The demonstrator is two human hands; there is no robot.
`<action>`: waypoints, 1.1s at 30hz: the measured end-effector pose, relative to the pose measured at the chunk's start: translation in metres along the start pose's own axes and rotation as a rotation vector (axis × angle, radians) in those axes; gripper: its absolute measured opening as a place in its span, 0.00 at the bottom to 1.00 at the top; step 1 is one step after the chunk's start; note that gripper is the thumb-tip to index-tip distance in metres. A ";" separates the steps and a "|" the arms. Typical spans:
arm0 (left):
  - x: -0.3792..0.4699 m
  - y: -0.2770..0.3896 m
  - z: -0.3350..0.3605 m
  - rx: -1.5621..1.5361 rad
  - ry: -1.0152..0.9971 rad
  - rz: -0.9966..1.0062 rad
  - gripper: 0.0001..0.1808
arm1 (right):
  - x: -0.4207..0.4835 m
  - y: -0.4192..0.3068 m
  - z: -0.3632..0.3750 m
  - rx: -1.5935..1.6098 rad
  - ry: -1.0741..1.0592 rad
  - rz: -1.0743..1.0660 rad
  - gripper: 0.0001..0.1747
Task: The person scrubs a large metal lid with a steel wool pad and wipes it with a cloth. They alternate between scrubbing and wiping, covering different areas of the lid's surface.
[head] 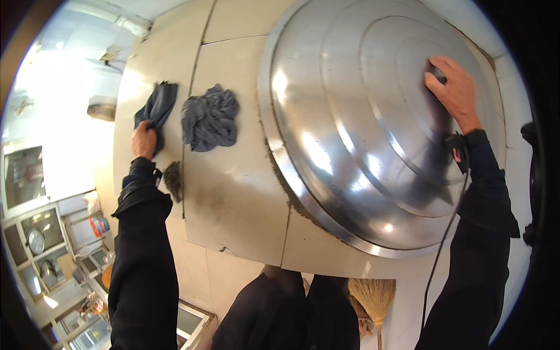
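Note:
A large domed metal lid with concentric ridges covers the right part of the tiled counter. My right hand is closed around the dark knob at its top. On the left, my left hand grips a dark grey cloth that lies partly on the counter. Just right of that cloth sits a crumpled grey-blue rag, touched by neither hand. Below the left hand, beside the black sleeve, rests a matted brown scrubbing pad or clump of fibre.
The tiled counter has dark smudges and a chipped front edge. A straw broom stands below it, near my legs. A black cable hangs from my right wrist. Glass-fronted cabinets are at far left. A wall borders the lid's right side.

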State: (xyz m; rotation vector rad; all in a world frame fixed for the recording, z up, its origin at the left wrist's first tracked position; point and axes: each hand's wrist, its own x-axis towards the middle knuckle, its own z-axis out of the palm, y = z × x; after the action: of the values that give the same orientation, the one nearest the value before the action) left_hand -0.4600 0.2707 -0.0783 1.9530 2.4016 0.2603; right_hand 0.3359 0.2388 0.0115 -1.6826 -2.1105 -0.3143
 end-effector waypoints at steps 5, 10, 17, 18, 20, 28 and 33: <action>0.029 0.058 -0.051 -0.340 0.244 -0.025 0.18 | 0.000 -0.008 -0.004 0.013 -0.009 0.070 0.20; 0.015 0.250 -0.111 -0.905 0.046 0.392 0.16 | 0.000 -0.013 -0.003 0.011 0.039 0.056 0.17; -0.067 0.440 -0.057 -0.516 -0.230 0.843 0.25 | -0.001 -0.019 -0.003 0.035 0.067 0.097 0.15; -0.079 0.454 -0.058 -0.564 -0.255 0.843 0.27 | -0.001 -0.019 -0.003 0.029 0.080 0.083 0.14; -0.106 0.473 -0.058 -0.653 -0.316 0.805 0.34 | -0.001 -0.020 -0.002 0.033 0.091 0.093 0.15; -0.023 0.507 0.022 -0.328 -0.055 1.045 0.27 | 0.000 -0.022 -0.003 0.042 0.047 0.120 0.16; 0.088 0.560 0.080 -0.251 -0.132 0.782 0.32 | -0.001 -0.021 -0.001 0.019 0.100 0.063 0.16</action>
State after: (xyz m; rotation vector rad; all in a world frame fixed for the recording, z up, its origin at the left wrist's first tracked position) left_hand 0.0744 0.4744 -0.0650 2.5617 1.3425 0.4032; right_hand 0.3161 0.2329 0.0136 -1.6826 -1.9789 -0.3510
